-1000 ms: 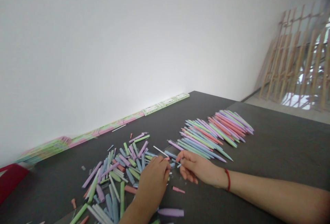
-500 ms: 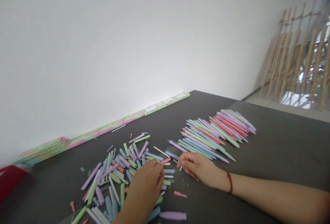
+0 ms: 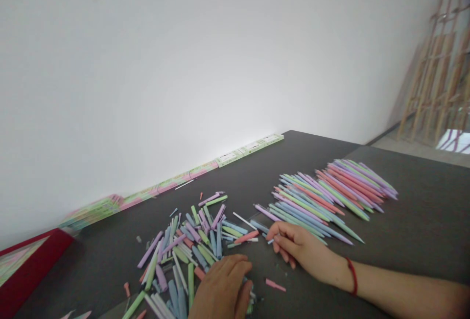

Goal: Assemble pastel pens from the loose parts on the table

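My left hand (image 3: 222,289) lies palm down on the near edge of a loose heap of pastel pen parts (image 3: 191,240), fingers curled over some of them; what it grips is hidden. My right hand (image 3: 299,249), with a red string on the wrist, rests on the dark table (image 3: 404,211) just right of the heap. Its fingertips pinch a small pale blue pen piece (image 3: 270,241). Behind it lies a neat row of assembled pens (image 3: 323,194) in purple, green, blue and coral. A short coral piece (image 3: 275,285) lies between my hands.
Flat green and pink cartons (image 3: 172,182) line the white wall at the table's far edge. A red box (image 3: 25,265) sits at the left. Wooden lattice frames (image 3: 440,74) lean at the far right beyond the table.
My left hand has drawn back toward me, from the heap's middle to its near edge. My right hand stayed by the heap with its pinch kept. The camera has swung left.
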`<state>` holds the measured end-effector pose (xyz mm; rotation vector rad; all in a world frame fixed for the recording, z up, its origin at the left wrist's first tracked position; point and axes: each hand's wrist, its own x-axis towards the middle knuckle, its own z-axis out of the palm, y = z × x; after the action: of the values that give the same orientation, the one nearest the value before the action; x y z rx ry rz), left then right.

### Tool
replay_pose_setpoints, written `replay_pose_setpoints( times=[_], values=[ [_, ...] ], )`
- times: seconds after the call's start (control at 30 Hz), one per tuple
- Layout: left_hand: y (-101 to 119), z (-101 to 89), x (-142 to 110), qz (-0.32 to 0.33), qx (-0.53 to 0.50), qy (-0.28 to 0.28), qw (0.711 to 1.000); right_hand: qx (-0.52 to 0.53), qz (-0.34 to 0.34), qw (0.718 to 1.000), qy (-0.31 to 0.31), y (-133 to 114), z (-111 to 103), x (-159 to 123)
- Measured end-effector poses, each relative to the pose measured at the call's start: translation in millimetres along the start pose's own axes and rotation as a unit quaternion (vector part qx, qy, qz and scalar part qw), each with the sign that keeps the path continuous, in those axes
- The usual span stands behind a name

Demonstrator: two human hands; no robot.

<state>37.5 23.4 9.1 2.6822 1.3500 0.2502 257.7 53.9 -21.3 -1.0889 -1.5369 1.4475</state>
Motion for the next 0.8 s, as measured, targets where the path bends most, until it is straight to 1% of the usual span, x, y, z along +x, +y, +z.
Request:
replay_pose_setpoints(
  times=[0.1,0.17,0.23,0.3,0.43,0.5,0.67,0.8],
  values=[
    [-11,-2.5,2,-0.042,0.044,0.035,0.998,-0.011,-0.004,1.000,-0.003,0,3,0],
    [-17,-0.4,5,-0.048,0.064,0.024,0.997,-0.024,-0.005,1.000,-0.002,-1,4,-1],
    [-22,4.2,3,-0.034,0.077,-0.008,0.996,-0.035,-0.002,0.999,-0.002,-3,4,-3],
    [-27,9.9,-4,-0.019,0.093,-0.029,0.995,-0.041,0.001,0.999,-0.006,-4,3,-4],
    [-38,18.5,-26,0.023,0.144,-0.027,0.989,-0.050,-0.010,0.999,-0.017,-3,2,-4],
    [-44,20.4,-36,0.036,0.171,-0.010,0.984,-0.051,-0.008,0.999,-0.018,-2,2,-3],
    [-57,26.0,-52,0.038,0.216,0.070,0.973,-0.071,-0.003,0.997,-0.028,-1,3,-4],
    [-55,28.2,-55,0.041,0.223,0.107,0.968,-0.090,-0.016,0.995,-0.033,-1,2,-5]
  ],
)
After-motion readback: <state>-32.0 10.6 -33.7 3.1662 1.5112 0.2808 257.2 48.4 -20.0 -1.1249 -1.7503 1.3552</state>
